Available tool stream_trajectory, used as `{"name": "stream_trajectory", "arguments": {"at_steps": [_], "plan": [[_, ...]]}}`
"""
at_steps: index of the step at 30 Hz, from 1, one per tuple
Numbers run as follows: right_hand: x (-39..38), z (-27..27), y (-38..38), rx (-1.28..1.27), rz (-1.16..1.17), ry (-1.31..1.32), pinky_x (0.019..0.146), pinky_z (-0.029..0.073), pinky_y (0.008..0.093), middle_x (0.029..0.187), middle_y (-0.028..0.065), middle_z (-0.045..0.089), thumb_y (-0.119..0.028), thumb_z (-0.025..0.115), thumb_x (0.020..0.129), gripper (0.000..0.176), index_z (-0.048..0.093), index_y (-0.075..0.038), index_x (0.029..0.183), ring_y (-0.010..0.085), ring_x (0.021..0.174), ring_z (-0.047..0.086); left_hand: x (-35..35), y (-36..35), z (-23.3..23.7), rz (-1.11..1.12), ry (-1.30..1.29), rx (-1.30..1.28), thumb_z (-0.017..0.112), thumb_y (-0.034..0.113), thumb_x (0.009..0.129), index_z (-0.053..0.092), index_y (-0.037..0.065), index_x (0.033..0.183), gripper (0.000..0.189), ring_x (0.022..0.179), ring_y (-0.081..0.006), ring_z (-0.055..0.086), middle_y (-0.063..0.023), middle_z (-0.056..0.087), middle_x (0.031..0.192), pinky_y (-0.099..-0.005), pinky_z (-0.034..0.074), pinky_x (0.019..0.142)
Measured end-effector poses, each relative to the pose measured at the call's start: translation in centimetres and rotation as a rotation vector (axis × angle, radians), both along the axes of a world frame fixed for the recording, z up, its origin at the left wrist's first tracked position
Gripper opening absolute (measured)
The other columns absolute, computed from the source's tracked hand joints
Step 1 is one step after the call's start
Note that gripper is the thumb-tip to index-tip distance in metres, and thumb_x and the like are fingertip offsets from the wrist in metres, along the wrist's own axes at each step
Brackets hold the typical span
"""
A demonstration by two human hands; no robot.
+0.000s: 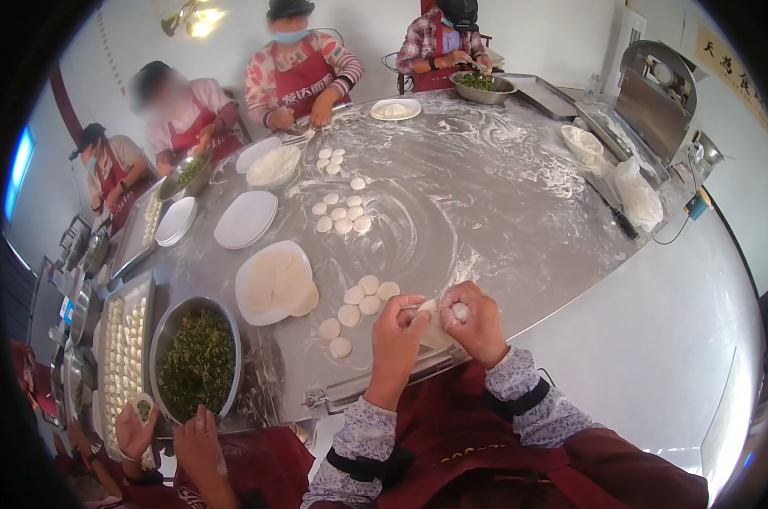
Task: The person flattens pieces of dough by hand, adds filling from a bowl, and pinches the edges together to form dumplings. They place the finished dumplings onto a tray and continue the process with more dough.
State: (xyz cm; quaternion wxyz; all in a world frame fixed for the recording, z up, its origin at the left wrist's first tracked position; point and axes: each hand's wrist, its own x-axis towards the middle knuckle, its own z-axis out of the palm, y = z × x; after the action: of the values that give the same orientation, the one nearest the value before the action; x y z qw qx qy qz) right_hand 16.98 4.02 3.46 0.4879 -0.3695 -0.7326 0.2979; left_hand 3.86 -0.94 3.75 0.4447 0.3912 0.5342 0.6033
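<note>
Left hand: here we have it, just below and right of the middle of the frame, thumb and fingers pinching the edge of a thin dough sheet.
Right hand: close beside it, fingers curled snugly around a pale round-ended piece — ball of dough or tip of a pin, we can't tell.
Dough sheet: between those two hands, near the table's front edge, partly hidden from us by the fingers.
Dough rounds: a loose cluster left of the left hand, flat on the floury steel table.
White plate: left of centre, thin wrappers overlapping on it, one over the rim.
Greens bowl: lower left, loaded with chopped greens; we spot rows of dumplings beside it.
Neighbour's hands: bottom left — one cradles a filled wrapper, the other is at the bowl's near rim.
Far side: along the top, we see people in red aprons working.
</note>
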Motion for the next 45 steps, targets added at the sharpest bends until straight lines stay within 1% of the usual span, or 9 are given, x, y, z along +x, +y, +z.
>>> {"name": "stream_trajectory", "arguments": {"at_steps": [5,10,14,17,19,27,31,38,45], "plan": [[0.1,0.1,-0.1,0.136,-0.038,-0.118,0.068,0.046,0.0346,0.078,0.0113,0.057,-0.002,0.063,0.066,0.012,0.056,-0.003,0.075,0.0284,0.075,0.056,0.0,-0.2,0.2,0.018,0.106,0.006,0.057,0.001,0.078,0.055,0.002,0.099,0.021,0.068,-0.0085,0.058,-0.0068,0.063,0.076,-0.0221,0.044,0.06],[0.3,0.6,-0.2,0.258,-0.063,-0.222,0.072,0.044,0.0375,0.081,0.0091,0.057,-0.004,0.064,0.063,0.015,0.056,-0.005,0.075,0.029,0.079,0.055,0.9,-0.4,1.0,0.091,0.442,0.099,0.058,0.005,0.077,0.056,0.003,0.098,0.021,0.074,-0.0198,0.064,-0.0127,0.063,0.078,-0.0306,0.048,0.065],[0.2,0.2,0.0,0.289,-0.088,-0.287,0.073,0.043,0.0374,0.081,0.0071,0.057,-0.006,0.065,0.062,0.014,0.057,-0.007,0.074,0.0274,0.082,0.054,1.2,-0.6,1.6,0.08,0.496,0.093,0.059,0.006,0.077,0.056,0.003,0.097,0.021,0.076,-0.0237,0.065,-0.0139,0.063,0.08,-0.0333,0.048,0.067],[0.1,-0.1,0.2,0.301,-0.098,-0.267,0.072,0.043,0.0373,0.081,0.0063,0.057,-0.006,0.064,0.062,0.013,0.057,-0.007,0.073,0.0266,0.082,0.054,1.1,-0.5,1.3,0.066,0.522,0.081,0.058,0.005,0.077,0.056,0.002,0.098,0.021,0.076,-0.0207,0.065,-0.013,0.064,0.08,-0.0315,0.048,0.066],[0.0,-0.2,0.2,0.294,-0.096,-0.241,0.071,0.044,0.0373,0.08,0.0067,0.058,-0.006,0.064,0.063,0.012,0.057,-0.007,0.073,0.0273,0.08,0.055,1.0,-0.3,0.5,0.063,0.36,0.119,0.058,0.002,0.077,0.056,0.002,0.097,0.02,0.073,-0.0146,0.063,-0.0097,0.064,0.078,-0.0272,0.047,0.064],[0.0,0.1,-0.3,-0.117,0.058,0.111,0.066,0.045,0.0321,0.076,0.0111,0.055,-0.003,0.061,0.066,0.009,0.055,-0.003,0.073,0.0258,0.072,0.056,0.0,0.0,-0.4,0.017,0.082,0.04,0.06,0.0,0.077,0.056,0.001,0.098,0.021,0.066,-0.0069,0.056,-0.0052,0.061,0.074,-0.0218,0.043,0.06],[0.1,-0.4,-0.2,-0.092,0.072,0.066,0.07,0.044,0.0282,0.081,0.0107,0.054,0.0,0.06,0.068,0.011,0.055,-0.002,0.079,0.0197,0.075,0.055,0.0,0.0,-0.4,0.022,0.007,0.045,0.059,0.0,0.076,0.055,0.001,0.098,0.022,0.065,-0.0068,0.055,-0.0052,0.061,0.072,-0.0216,0.042,0.059],[-0.1,-0.1,-0.4,0.199,-0.03,-0.076,0.073,0.045,0.0336,0.084,0.0116,0.054,0.001,0.062,0.064,0.016,0.054,-0.003,0.078,0.0273,0.083,0.055,-0.4,-0.2,-0.3,0.031,0.135,0.017,0.059,0.003,0.076,0.056,0.002,0.098,0.022,0.065,-0.0072,0.055,-0.0058,0.062,0.071,-0.0226,0.042,0.058],[-0.2,0.3,-0.3,0.274,-0.059,-0.211,0.074,0.045,0.037,0.085,0.0097,0.055,-0.002,0.064,0.062,0.016,0.055,-0.005,0.074,0.0286,0.084,0.054,0.6,-0.7,1.3,0.089,0.448,0.107,0.058,0.004,0.076,0.056,0.004,0.099,0.023,0.077,-0.0241,0.064,-0.0148,0.064,0.082,-0.0318,0.049,0.067]]}}
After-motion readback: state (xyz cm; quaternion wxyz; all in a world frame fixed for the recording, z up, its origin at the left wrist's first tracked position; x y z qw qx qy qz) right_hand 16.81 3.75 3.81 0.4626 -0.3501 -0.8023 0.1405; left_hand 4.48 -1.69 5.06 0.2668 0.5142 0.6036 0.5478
